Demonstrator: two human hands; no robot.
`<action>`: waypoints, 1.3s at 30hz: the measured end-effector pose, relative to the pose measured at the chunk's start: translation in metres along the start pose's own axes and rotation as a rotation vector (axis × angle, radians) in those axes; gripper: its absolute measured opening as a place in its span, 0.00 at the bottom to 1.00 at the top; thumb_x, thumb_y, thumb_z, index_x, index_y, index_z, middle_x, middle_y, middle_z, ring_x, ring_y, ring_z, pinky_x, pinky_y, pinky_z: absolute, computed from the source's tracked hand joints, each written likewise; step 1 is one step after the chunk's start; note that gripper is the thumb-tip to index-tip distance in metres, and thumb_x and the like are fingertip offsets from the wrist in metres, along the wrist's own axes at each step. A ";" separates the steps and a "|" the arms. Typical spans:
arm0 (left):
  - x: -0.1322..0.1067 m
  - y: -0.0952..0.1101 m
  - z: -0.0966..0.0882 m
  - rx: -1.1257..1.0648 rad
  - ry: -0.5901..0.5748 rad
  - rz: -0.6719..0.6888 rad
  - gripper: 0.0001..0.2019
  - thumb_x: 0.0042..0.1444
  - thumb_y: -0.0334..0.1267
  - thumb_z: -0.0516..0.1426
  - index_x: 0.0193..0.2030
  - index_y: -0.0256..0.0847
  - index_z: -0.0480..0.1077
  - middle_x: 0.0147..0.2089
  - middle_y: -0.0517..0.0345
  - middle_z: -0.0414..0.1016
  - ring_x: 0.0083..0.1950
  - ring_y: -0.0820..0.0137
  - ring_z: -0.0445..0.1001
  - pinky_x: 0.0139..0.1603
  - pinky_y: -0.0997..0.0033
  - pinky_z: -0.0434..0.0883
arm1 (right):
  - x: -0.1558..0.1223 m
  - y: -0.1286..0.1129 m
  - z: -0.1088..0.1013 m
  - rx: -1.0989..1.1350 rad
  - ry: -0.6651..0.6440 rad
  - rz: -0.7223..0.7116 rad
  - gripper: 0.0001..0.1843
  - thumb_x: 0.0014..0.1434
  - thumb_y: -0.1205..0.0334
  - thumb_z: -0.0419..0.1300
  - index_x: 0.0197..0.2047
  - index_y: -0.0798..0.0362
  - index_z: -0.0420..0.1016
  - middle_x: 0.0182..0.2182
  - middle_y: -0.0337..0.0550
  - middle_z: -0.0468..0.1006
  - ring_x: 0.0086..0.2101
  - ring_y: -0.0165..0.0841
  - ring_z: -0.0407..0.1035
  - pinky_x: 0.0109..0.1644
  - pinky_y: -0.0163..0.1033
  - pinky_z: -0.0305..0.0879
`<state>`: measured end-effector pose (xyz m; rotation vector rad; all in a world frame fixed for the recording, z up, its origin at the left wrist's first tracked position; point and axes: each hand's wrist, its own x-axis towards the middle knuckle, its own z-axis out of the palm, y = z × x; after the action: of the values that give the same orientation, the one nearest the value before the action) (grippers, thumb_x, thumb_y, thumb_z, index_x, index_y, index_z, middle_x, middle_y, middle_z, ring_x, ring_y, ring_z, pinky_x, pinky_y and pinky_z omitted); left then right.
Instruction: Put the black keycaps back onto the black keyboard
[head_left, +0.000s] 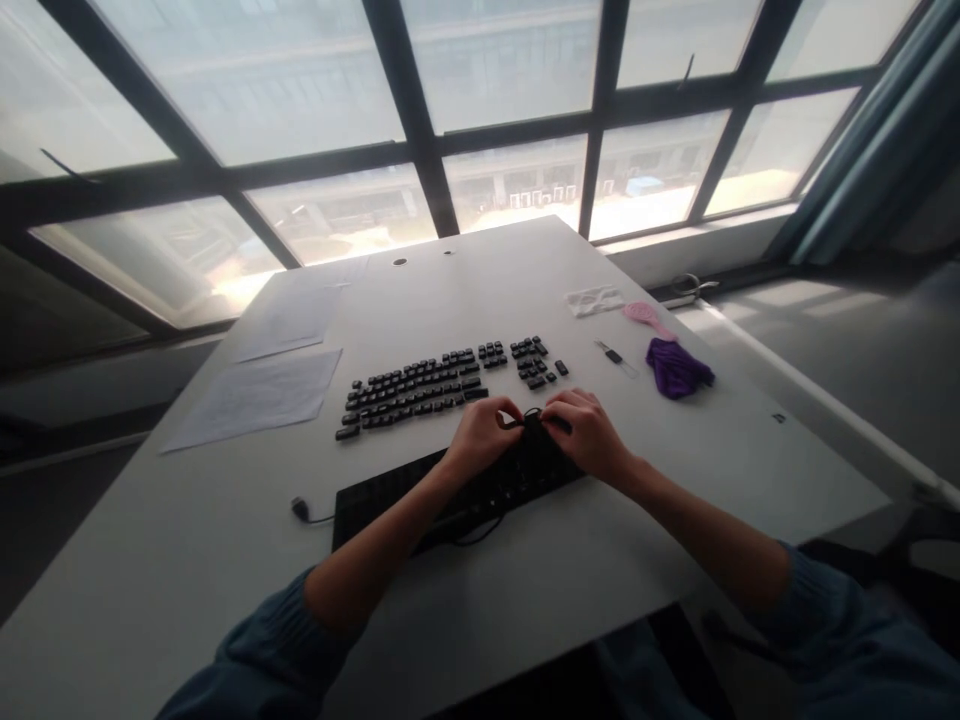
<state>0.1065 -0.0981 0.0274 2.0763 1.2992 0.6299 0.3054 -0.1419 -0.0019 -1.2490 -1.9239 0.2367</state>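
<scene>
A black keyboard base (pixel 390 492) lies across the table in front of me, with its keycaps off over at least the visible left part. Over its right part, my left hand (pixel 487 432) and my right hand (pixel 585 430) come close together, fingertips pinched. Between them is a small dark thing with a thin loop (pixel 532 412), too dim to name. Just beyond the keyboard, black keycaps (pixel 420 385) stand in rows, with a smaller group of loose keycaps (pixel 534 362) to the right. The keyboard's cable ends in a USB plug (pixel 300 509) at the left.
Sheets of paper (pixel 255 400) lie on the white table (pixel 480 290) at left. To the right are a keycap puller-like tool (pixel 614 356), a purple cloth (pixel 677 367), a pink brush (pixel 646 316) and a white tissue-like piece (pixel 594 301). Windows (pixel 510 185) stand behind the table.
</scene>
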 end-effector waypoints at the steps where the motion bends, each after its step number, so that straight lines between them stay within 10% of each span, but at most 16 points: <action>1: -0.005 0.004 0.002 -0.024 -0.017 0.010 0.07 0.48 0.34 0.62 0.35 0.38 0.78 0.25 0.61 0.75 0.27 0.72 0.72 0.29 0.76 0.65 | -0.010 -0.003 -0.002 0.032 0.021 0.027 0.07 0.60 0.73 0.63 0.36 0.51 0.78 0.38 0.45 0.79 0.41 0.40 0.69 0.49 0.46 0.62; 16: -0.020 0.013 0.028 -0.280 -0.069 0.055 0.10 0.48 0.39 0.64 0.37 0.38 0.77 0.35 0.55 0.82 0.38 0.64 0.81 0.41 0.67 0.77 | -0.085 -0.001 -0.019 0.246 0.081 0.166 0.06 0.60 0.72 0.64 0.37 0.50 0.78 0.39 0.44 0.78 0.42 0.36 0.73 0.49 0.43 0.70; 39: -0.028 0.000 0.029 -0.016 0.020 0.206 0.06 0.54 0.38 0.63 0.38 0.46 0.81 0.38 0.58 0.82 0.40 0.62 0.77 0.47 0.62 0.72 | -0.082 -0.006 -0.022 0.303 0.084 0.191 0.04 0.61 0.68 0.64 0.38 0.50 0.79 0.40 0.45 0.79 0.43 0.37 0.74 0.50 0.46 0.71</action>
<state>0.1139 -0.1306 0.0050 2.2131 1.0954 0.7491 0.3317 -0.2190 -0.0274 -1.2156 -1.6262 0.5447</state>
